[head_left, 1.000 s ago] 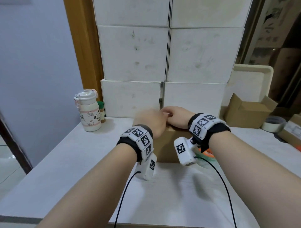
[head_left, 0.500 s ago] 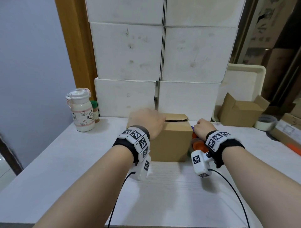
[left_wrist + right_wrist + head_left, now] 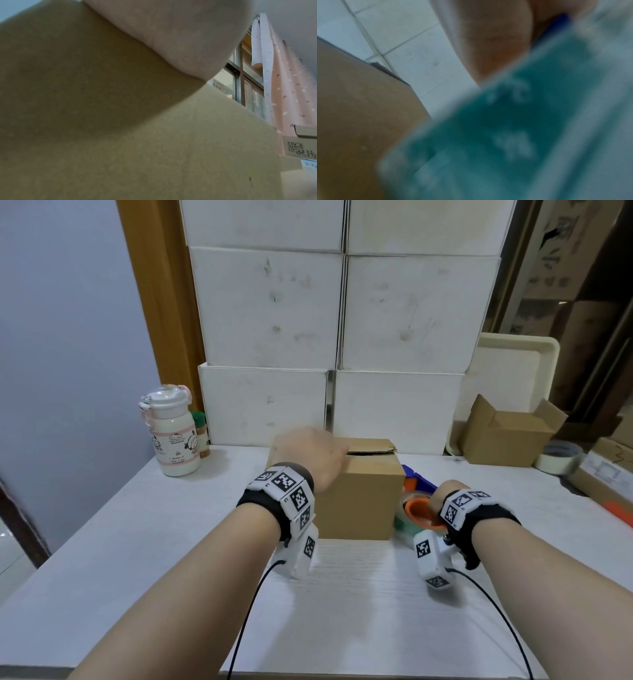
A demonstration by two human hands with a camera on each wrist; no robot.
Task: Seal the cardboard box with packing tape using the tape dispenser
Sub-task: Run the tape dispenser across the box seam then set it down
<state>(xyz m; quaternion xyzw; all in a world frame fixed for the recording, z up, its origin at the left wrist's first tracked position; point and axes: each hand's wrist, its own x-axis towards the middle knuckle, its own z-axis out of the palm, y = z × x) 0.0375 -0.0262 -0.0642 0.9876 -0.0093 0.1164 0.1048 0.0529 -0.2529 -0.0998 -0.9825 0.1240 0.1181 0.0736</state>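
One cardboard box — flaps unsealed

Brown cardboard box; tape dispenser beside

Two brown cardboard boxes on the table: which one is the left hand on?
The nearer cardboard box at the table's middle, flaps folded nearly shut under the left hand. The other brown box sits far right by the tray, flaps standing open, untouched.

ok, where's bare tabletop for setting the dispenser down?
Bare: the table between the bottle and the cardboard box, and the near strip before the box. Crowded: right of the box, around the tape dispenser, open carton and tape roll.
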